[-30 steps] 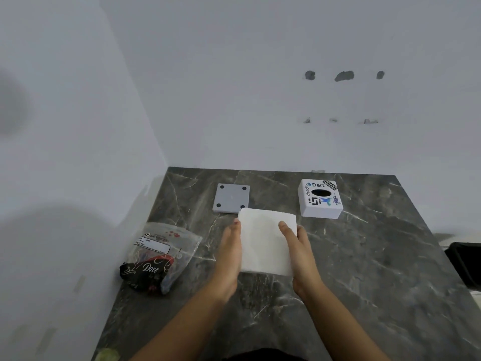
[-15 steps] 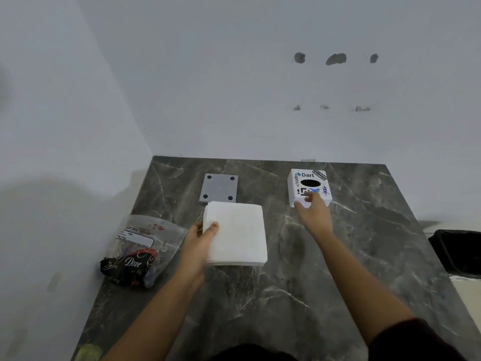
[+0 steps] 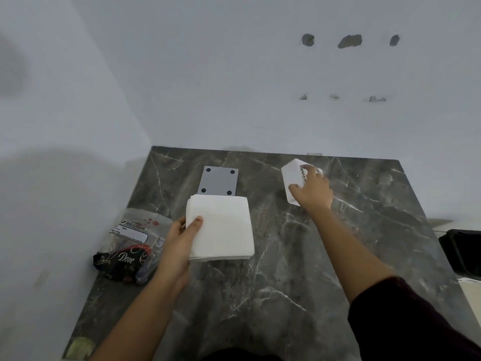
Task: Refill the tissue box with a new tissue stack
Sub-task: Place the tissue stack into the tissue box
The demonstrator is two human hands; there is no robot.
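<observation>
Right hand (image 3: 313, 191) gripping printed tissue box (image 3: 292, 178), left hand (image 3: 179, 243) holding tissue stack (image 3: 223, 227), "Dove" wrapper (image 3: 127, 250)

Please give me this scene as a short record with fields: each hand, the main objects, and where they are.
surface: dark marble table
left hand: grip on left edge of the tissue stack, thumb on top
right hand: grip on the tissue box, box tilted
grey plate: flat, just behind the stack
tissue wrapper: left of the stack, near the wall
refill: not yet done
</observation>
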